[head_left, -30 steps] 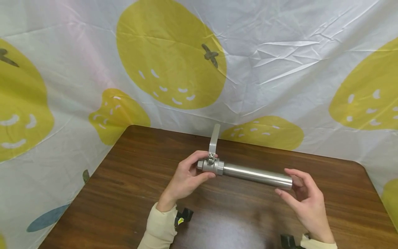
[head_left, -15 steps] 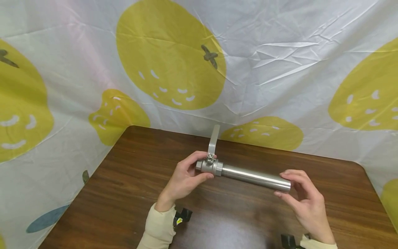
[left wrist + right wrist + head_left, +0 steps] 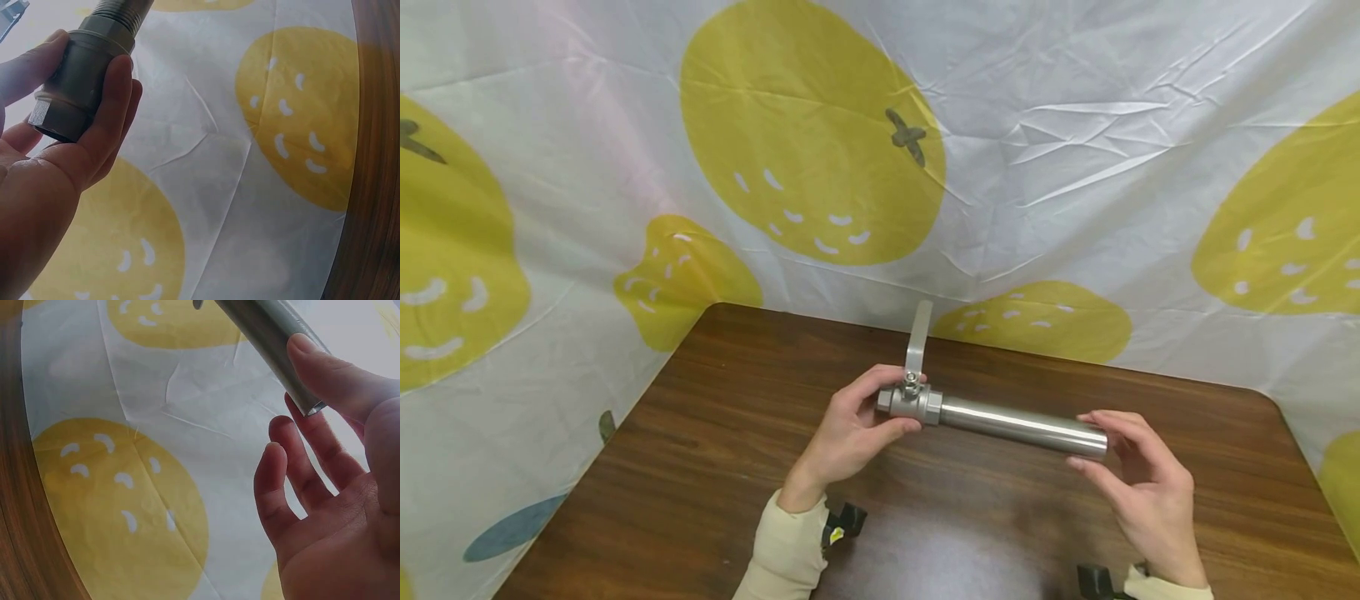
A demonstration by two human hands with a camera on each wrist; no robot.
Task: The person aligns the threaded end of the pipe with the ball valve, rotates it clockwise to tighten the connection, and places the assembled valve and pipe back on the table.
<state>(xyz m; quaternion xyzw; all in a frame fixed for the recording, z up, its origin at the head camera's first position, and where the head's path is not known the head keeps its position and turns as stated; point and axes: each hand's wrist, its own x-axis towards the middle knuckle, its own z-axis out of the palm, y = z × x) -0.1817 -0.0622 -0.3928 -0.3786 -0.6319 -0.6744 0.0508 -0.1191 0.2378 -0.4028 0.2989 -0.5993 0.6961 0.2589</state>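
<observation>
A steel ball valve [image 3: 912, 403] with a flat lever handle [image 3: 919, 337] is joined to a smooth metal pipe [image 3: 1022, 423]. My left hand [image 3: 850, 433] grips the valve body between thumb and fingers, the lever standing up past the fingertips. In the left wrist view, some thread [image 3: 122, 14] shows between the valve's hex end and the pipe. At the pipe's far end my right hand [image 3: 1146, 479] pinches the tube with thumb and fingers. The right wrist view shows the hollow pipe end [image 3: 312, 407] by the thumb, with other fingers spread loosely below it.
Both hands hold the piece above a brown wood-grain table [image 3: 700, 442]. A white cloth with yellow fruit prints [image 3: 1075, 167] hangs behind and at the sides. Black wrist-camera mounts [image 3: 852, 520] sit on both wrists.
The right fingers have closed onto the pipe's end and shifted slightly on it. The valve and pipe have wobbled a little left, then back right. My left hand keeps its grip.
</observation>
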